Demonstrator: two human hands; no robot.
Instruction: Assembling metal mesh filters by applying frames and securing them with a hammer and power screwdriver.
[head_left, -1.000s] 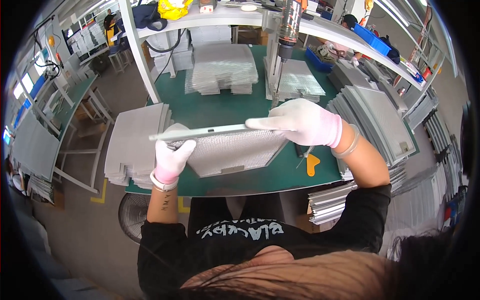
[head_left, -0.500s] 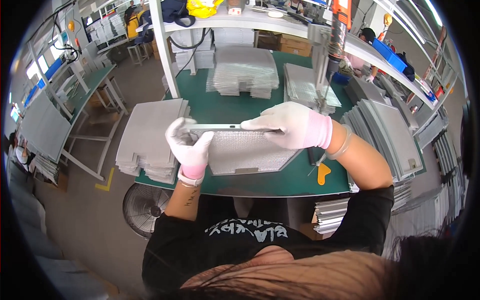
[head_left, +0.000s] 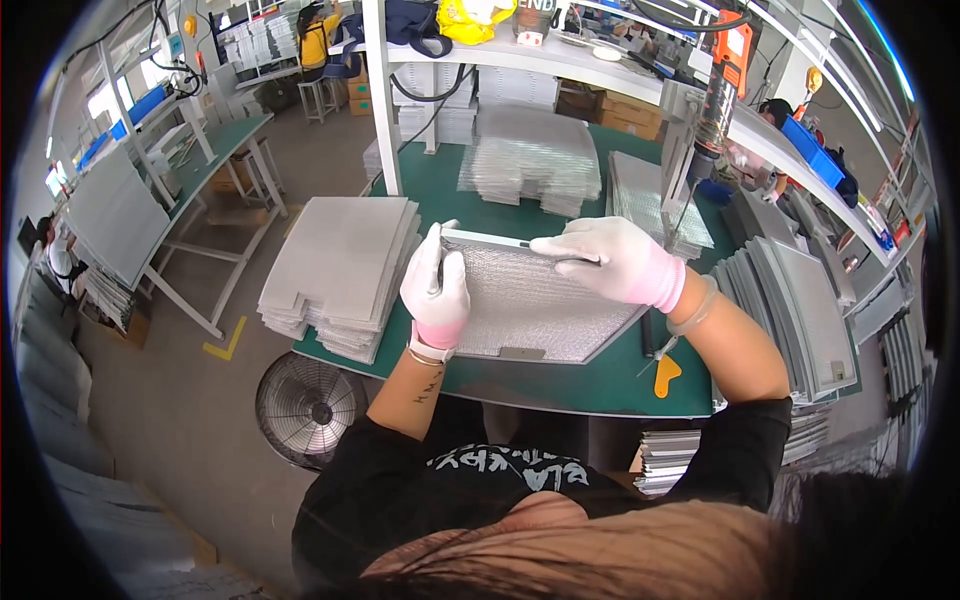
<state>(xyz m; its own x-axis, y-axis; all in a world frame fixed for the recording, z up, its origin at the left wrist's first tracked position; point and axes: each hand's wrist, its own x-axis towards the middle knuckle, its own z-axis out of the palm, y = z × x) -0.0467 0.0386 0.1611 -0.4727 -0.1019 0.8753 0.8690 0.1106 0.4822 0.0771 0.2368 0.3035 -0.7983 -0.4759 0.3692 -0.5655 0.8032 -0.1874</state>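
A silvery mesh panel point(head_left: 545, 315) stands tilted over the green bench in front of me, a small notch plate at its near edge. Along its far edge runs a thin white metal strip point(head_left: 488, 239) with a dark slot near its right part. My left hand point(head_left: 437, 285), gloved in white with a pink cuff, is closed around the strip's left end at the panel's corner. Thumb and forefinger of my right hand point(head_left: 612, 262), gloved alike, pinch the strip near the slot. Whether the strip is seated on the panel's edge I cannot tell.
Stacked grey panels point(head_left: 340, 260) lie left; mesh sheets point(head_left: 535, 155) are piled behind. Framed panels point(head_left: 790, 310) lean at right. An orange power driver point(head_left: 725, 75) hangs at back right. A yellow-orange handled tool point(head_left: 667, 376) lies near the bench edge. A floor fan point(head_left: 312, 410) stands below left.
My view has swung, so the bench sits further right and lower. My left hand has closed in at the strip's left end, and the strip now slopes down to the right.
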